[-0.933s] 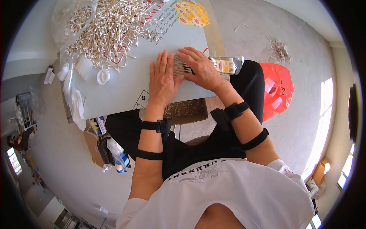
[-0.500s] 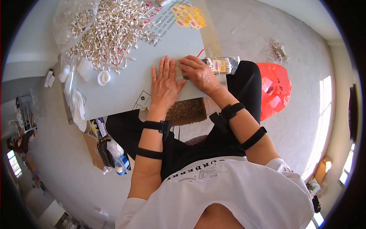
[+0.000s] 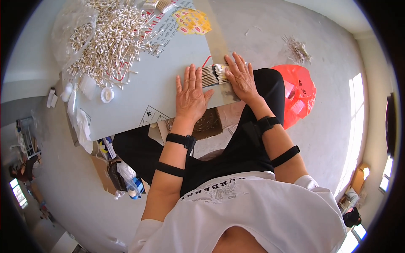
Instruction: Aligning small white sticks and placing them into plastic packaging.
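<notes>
My left hand (image 3: 190, 92) lies flat on the grey tabletop, fingers stretched out, its index finger at the left end of a row of cotton swabs (image 3: 209, 76). The swabs lie side by side, with a dark gap between their tips and the packed swabs (image 3: 224, 71) to the right. Over that pack rests my right hand (image 3: 242, 81), fingers extended and slightly apart. It hides most of the pack; whether the loose row is inside the wrapper I cannot tell.
A large heap of cotton swabs (image 3: 114, 40) spreads over the far left, beside clear plastic (image 3: 71, 46). Yellow labels (image 3: 192, 22) lie at the far edge. A small round white tub (image 3: 107, 95) stands nearer. Below are a cardboard box (image 3: 209, 126) and a red plastic bag (image 3: 300, 95).
My right hand has slid right, off the loose swabs and onto the pack, uncovering the row. My left hand has moved right along the table. The view has shifted slightly.
</notes>
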The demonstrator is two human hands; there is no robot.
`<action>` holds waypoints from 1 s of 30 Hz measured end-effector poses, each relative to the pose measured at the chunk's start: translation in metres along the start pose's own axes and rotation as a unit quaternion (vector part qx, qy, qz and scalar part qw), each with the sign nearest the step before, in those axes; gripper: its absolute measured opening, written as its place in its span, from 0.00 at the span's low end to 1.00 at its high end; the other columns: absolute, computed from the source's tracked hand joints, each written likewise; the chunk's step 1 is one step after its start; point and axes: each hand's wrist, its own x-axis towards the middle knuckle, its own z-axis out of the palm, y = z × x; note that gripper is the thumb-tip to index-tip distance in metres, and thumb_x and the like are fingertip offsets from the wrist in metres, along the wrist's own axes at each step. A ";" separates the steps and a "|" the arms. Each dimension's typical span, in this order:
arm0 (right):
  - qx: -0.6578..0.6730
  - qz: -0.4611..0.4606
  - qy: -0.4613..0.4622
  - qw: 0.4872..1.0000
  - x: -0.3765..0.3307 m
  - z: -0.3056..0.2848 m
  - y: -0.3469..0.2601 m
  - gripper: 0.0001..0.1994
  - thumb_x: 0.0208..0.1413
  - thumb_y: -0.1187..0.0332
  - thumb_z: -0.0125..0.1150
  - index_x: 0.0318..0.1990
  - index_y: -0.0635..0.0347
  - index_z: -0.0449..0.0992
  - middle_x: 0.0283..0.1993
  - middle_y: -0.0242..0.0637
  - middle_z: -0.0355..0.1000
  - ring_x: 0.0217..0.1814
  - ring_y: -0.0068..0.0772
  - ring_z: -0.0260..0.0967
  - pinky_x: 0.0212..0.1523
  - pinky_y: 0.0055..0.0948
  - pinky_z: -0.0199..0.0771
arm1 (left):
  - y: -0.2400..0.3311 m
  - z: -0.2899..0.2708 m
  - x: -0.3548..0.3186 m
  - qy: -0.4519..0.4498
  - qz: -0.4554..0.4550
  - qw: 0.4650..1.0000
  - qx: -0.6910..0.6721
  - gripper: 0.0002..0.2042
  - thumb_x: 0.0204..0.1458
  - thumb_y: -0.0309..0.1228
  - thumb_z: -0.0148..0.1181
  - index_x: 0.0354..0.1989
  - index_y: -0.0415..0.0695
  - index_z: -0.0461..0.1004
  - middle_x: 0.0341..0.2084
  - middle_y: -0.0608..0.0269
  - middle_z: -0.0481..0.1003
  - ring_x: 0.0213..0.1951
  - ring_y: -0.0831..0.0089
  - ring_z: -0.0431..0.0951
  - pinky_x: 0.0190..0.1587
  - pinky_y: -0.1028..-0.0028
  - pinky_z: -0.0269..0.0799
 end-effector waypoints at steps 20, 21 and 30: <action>0.675 0.250 0.099 0.687 0.020 0.019 0.015 0.18 0.65 0.55 0.54 0.42 0.65 0.79 0.32 0.30 0.73 0.32 0.19 0.69 0.35 0.21 0.71 | 0.049 0.028 0.036 0.212 -0.063 0.865 -0.451 0.28 0.67 0.38 0.40 0.70 0.34 0.45 0.70 0.42 0.46 0.71 0.52 0.45 0.71 0.62 0.41; 0.667 0.257 0.113 0.691 0.020 0.019 0.015 0.18 0.65 0.56 0.55 0.42 0.65 0.79 0.33 0.30 0.73 0.32 0.19 0.69 0.35 0.21 0.72 | 0.054 0.030 0.038 0.217 -0.075 0.842 -0.487 0.29 0.66 0.38 0.41 0.70 0.34 0.46 0.70 0.43 0.46 0.71 0.53 0.45 0.71 0.63 0.41; 0.657 0.242 0.084 0.709 0.017 0.021 0.026 0.19 0.66 0.55 0.51 0.45 0.65 0.76 0.35 0.33 0.74 0.33 0.22 0.73 0.36 0.24 0.76 | 0.067 0.034 0.052 0.217 -0.132 0.645 -0.721 0.31 0.62 0.42 0.51 0.68 0.35 0.52 0.66 0.45 0.56 0.67 0.60 0.56 0.67 0.64 0.52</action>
